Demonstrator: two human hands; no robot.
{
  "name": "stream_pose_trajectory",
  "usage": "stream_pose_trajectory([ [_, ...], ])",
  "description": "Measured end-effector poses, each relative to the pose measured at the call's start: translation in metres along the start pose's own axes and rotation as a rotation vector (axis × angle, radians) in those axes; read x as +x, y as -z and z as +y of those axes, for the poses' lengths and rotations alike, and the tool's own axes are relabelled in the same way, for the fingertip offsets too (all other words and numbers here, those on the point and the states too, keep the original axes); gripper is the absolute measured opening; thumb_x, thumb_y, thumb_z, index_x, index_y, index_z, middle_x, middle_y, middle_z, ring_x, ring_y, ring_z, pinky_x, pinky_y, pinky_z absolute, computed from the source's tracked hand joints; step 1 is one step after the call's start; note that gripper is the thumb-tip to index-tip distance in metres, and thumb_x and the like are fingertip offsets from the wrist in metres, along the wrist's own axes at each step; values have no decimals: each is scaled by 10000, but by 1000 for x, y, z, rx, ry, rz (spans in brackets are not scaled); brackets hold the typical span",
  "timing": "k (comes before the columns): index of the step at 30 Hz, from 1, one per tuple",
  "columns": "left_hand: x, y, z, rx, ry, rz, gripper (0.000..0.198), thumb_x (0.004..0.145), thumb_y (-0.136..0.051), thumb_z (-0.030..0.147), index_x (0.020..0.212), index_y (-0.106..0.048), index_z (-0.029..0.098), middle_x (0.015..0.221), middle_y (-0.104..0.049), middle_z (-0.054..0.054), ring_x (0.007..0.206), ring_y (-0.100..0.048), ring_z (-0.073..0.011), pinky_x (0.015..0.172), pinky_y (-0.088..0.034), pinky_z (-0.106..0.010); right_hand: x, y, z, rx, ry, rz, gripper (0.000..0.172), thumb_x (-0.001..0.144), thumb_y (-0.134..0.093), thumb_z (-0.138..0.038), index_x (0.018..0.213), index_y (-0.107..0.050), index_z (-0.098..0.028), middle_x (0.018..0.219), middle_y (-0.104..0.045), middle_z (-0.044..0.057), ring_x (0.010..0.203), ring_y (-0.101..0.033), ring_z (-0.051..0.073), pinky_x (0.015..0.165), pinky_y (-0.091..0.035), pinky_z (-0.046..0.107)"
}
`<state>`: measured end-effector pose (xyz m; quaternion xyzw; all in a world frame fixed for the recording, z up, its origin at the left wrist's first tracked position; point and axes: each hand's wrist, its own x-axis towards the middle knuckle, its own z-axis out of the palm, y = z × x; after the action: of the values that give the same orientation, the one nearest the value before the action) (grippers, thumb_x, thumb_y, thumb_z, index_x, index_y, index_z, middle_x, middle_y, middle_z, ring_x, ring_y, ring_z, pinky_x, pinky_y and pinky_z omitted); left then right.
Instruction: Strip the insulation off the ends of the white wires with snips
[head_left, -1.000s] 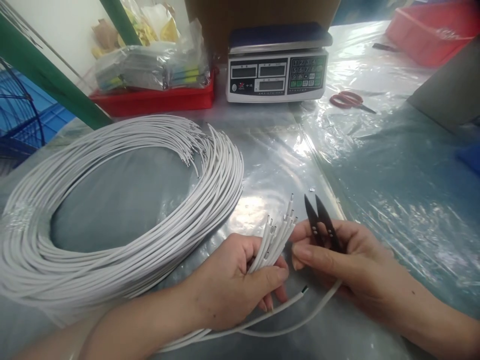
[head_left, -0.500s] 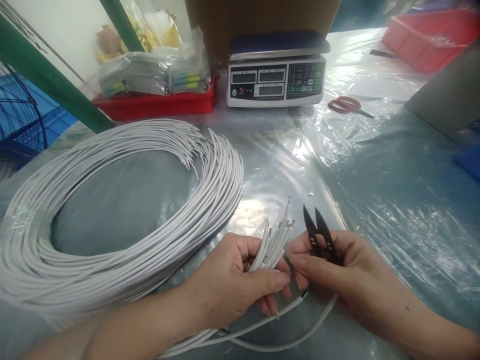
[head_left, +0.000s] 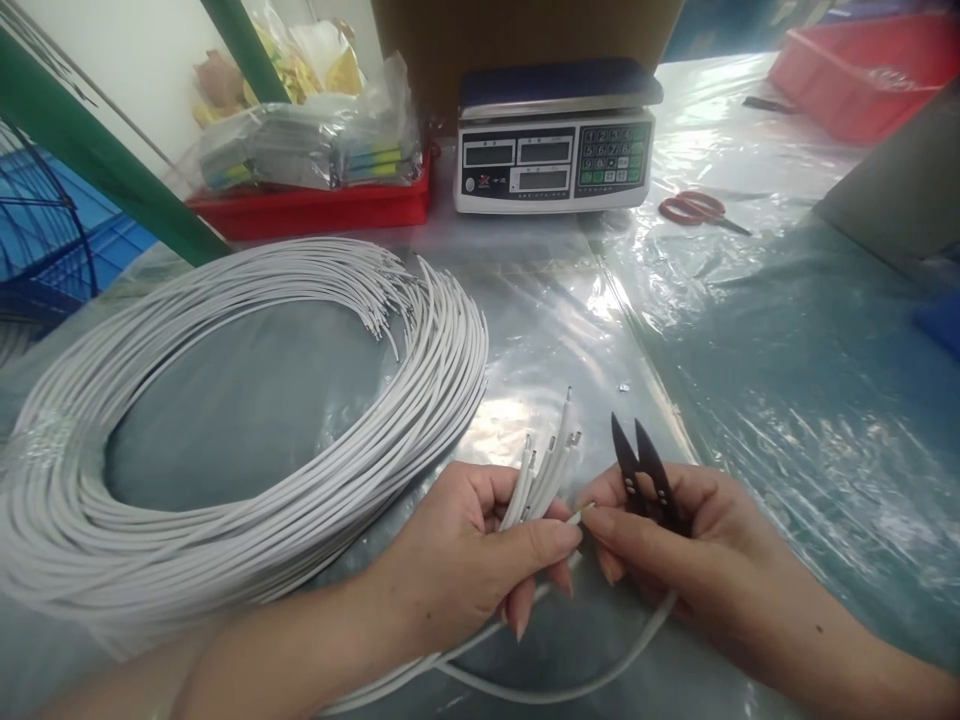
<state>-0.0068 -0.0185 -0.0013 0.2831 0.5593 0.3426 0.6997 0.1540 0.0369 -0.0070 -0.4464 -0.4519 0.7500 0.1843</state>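
Wires [head_left: 544,470] stood bunched in my closed left hand [head_left: 465,560], tips pointing up and away, while my right hand [head_left: 675,540], touching them, gripped small black snips [head_left: 641,470] and pinched one wire end.

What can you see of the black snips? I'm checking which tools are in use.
The black snips are small thread clippers with two slim pointed blades, slightly parted, tips pointing up and away. They look like dark metal with small holes along the blades. The right hand holds their lower part, hiding the handle end; nothing else touches them.
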Motion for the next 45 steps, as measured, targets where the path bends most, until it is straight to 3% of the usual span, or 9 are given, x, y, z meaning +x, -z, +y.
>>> stream_pose_trajectory([
  [6, 1, 1, 2, -59, 8, 4, 139, 770, -599, 216, 660, -544, 151, 478, -527, 42, 312, -384, -35, 332, -287, -143, -5, 1, 4, -44, 33, 208, 139, 634, -802, -325, 717, -754, -225, 474, -624, -40, 453, -476, 84, 416, -358, 192],
  [12, 1, -1, 3, -60, 10, 66, 124, 706, -653, 208, 672, -544, 159, 467, -529, 54, 313, -390, -40, 332, -298, -144, -8, 1, 11, -153, 215, 189, 18, 675, -761, -287, 688, -770, -296, 480, -639, -39, 477, -536, 127, 501, -456, 236],
  [19, 1, -3, 4, -14, -9, 157, 125, 643, -664, 180, 594, -552, 154, 445, -510, 52, 326, -402, -50, 336, -323, -158, -8, 5, 10, -440, 358, 130, 140, 762, -672, -280, 690, -788, -313, 525, -666, -6, 482, -573, 170, 447, -429, 265],
  [21, 1, -3, 3, 13, -15, 152, 123, 641, -655, 162, 574, -552, 154, 436, -487, 58, 335, -397, -48, 340, -316, -157, -7, 6, 11, -477, 416, 120, 182, 763, -681, -240, 816, -793, -374, 584, -713, -17, 508, -614, 180, 444, -448, 258],
  [23, 1, -3, 2, 31, -19, 142, 128, 641, -641, 141, 558, -546, 154, 429, -454, 68, 345, -380, -43, 343, -300, -153, -7, 7, 13, -447, 505, 85, 346, 749, -708, -190, 967, -748, -456, 651, -752, -42, 535, -652, 179, 449, -476, 241],
  [26, 0, -4, 3, 31, -16, 158, 129, 621, -652, 129, 553, -546, 154, 431, -442, 73, 359, -373, -43, 345, -287, -153, -7, 8, 17, -370, 603, 17, 422, 755, -710, -169, 1027, -713, -491, 639, -748, -58, 494, -644, 157, 460, -503, 229],
  [31, -3, -3, 7, 2, -21, 260, 146, 591, -694, 149, 556, -552, 152, 379, -467, 69, 333, -383, -49, 336, -289, -148, -9, 6, 17, -398, 544, 91, 361, 730, -732, -203, 946, -742, -491, 530, -690, -66, 428, -582, 134, 411, -454, 217],
  [45, -1, 1, 5, -31, -11, 125, 159, 671, -677, 217, 592, -558, 146, 433, -504, 43, 313, -386, -39, 328, -299, -144, -11, -1, 16, -163, 237, 181, 148, 695, -749, -291, 829, -796, -336, 485, -641, -40, 465, -581, 144, 484, -500, 243],
])
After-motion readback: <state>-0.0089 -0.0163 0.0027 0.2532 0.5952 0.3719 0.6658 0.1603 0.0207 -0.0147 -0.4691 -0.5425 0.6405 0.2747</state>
